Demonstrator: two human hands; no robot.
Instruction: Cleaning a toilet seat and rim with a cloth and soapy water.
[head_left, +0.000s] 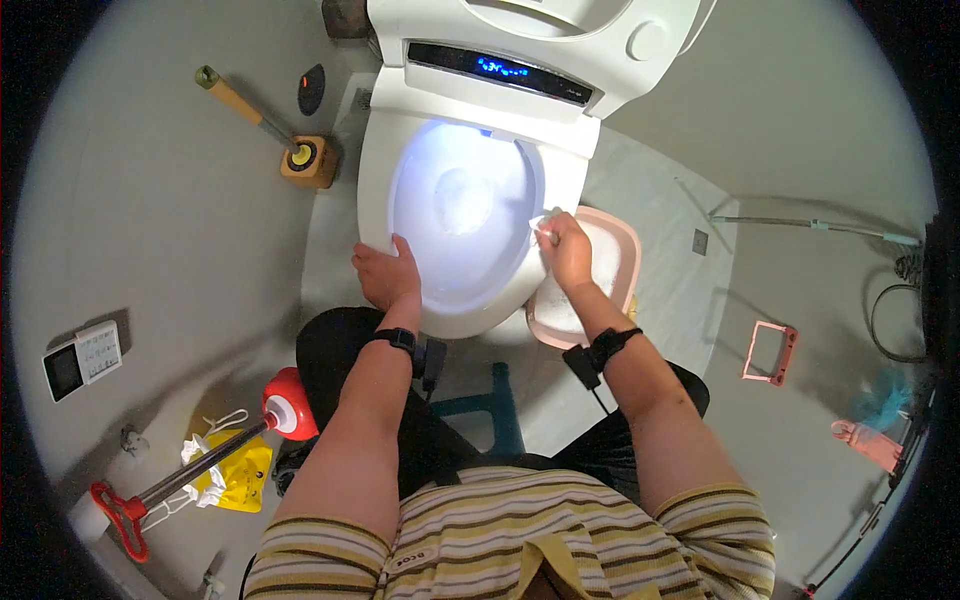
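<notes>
Before me stands a white smart toilet (480, 320) with its lid and seat raised and a bluish light inside the bowl (487, 255). My left hand (388, 274) rests on the left front of the rim, thumb towards the bowl, holding nothing. On the right side of the rim my right hand (568, 251) pinches a small white wipe or cloth (538, 224), mostly hidden by the fingers. Just below that hand, a pink basin (630, 238) of white suds (559, 309) sits on the floor, partly covered by my forearm.
A toilet brush (238, 101) stands in a wooden holder (311, 166) at the left wall. A red plunger (289, 405) and a yellow bag (247, 469) are by my left arm. A teal stool (504, 412) shows between my legs. A pink frame (789, 356) hangs on the right wall.
</notes>
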